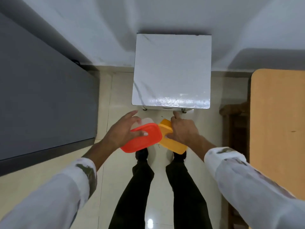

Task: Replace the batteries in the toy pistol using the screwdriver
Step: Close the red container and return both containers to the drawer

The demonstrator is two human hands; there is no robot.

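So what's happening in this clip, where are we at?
A person stands before a small white marble-look table, carrying two lidded plastic boxes. The left hand grips the red-lidded translucent box; the right hand grips the orange-lidded box. Both are held in the air, short of the table. No toy pistol, screwdriver or batteries are visible.

No text, label, brand, number or sign can be read anywhere here.
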